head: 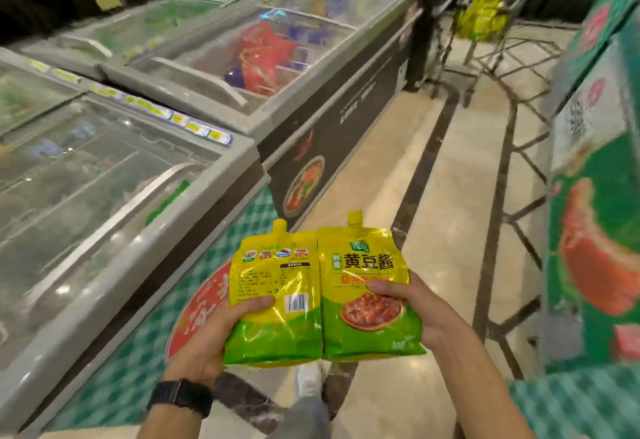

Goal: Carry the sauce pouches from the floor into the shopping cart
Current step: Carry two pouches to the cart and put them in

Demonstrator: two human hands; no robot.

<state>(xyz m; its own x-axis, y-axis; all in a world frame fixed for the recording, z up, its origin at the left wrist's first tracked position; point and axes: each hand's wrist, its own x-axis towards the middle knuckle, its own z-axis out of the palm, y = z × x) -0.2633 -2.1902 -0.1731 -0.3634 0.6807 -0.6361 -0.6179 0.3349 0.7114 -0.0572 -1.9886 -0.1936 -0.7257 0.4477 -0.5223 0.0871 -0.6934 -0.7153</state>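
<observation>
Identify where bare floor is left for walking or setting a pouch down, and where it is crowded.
Free: the tiled aisle between the chest freezers and the green cartons. Crowded: the far end, where the shopping cart stands.

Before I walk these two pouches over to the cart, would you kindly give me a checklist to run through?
1. Left hand grip on the left pouch: ok, thumb across its face.
2. Right hand grip on the right pouch: ok, thumb on top.
3. Floor towards the shopping cart: ok, nothing lies in the aisle beside the freezer.
4. Room in the cart: cannot tell, blurred; yellow packs already inside.
5. More pouches left on the floor: cannot tell, none in view.
</observation>
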